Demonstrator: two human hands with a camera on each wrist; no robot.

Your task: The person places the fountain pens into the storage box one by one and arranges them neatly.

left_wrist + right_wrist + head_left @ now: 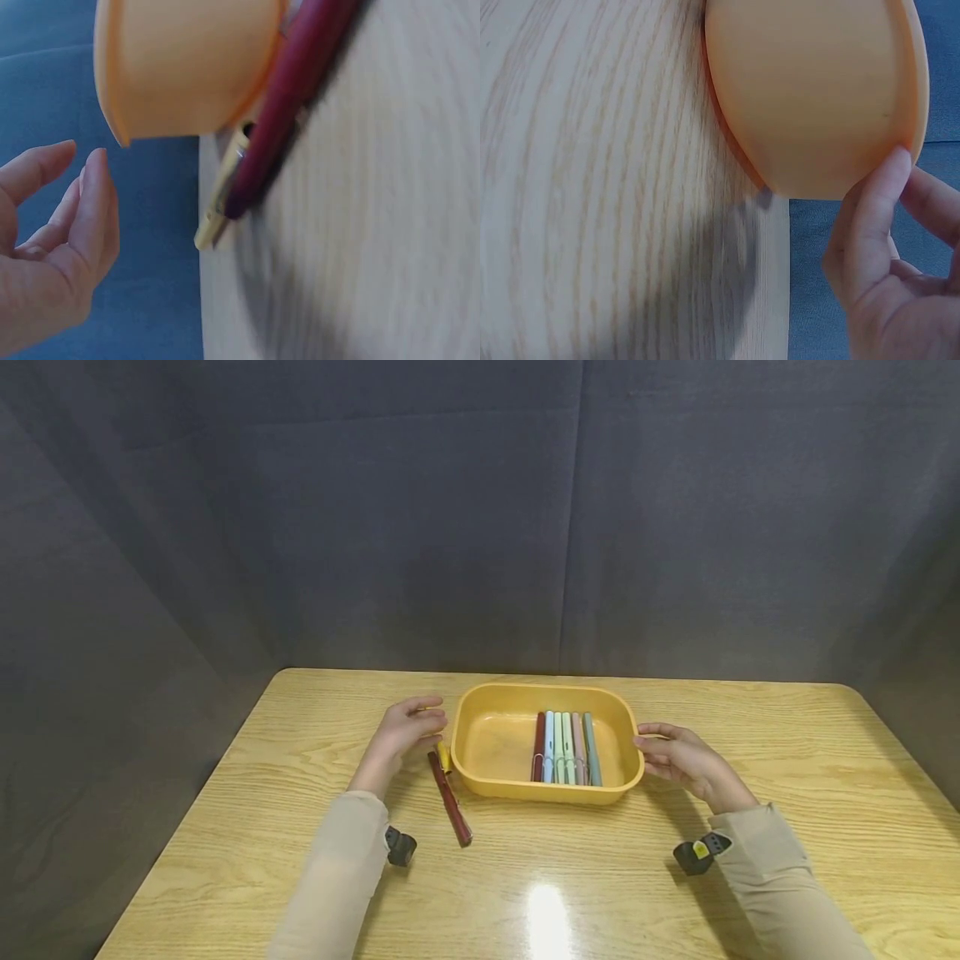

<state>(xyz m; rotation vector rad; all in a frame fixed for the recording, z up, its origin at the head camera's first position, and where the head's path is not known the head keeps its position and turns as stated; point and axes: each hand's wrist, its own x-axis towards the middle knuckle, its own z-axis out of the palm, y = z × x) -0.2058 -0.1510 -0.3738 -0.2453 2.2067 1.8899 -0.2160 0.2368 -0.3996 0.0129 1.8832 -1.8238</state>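
Note:
A yellow tray (487, 791) sits on the table with several pens (562, 747) in a row toward its right end, in dark red, light blue, pale green, pink and teal. My left hand (397, 737) hovers by the tray's left end with nothing in its loosely bent fingers. Under it lie a yellow pen (214, 199) and a dark red pen (450, 802), side by side on the wood. At the tray's opposite end, my right hand (693, 764) touches the outer wall near the rim with its fingertips, thumb and fingers extended.
The wooden table (600, 877) has rounded far corners. Dark grey curtains (420, 543) hang behind it and along the left side. Each wrist carries a small black camera (401, 846) over the sleeve cuff.

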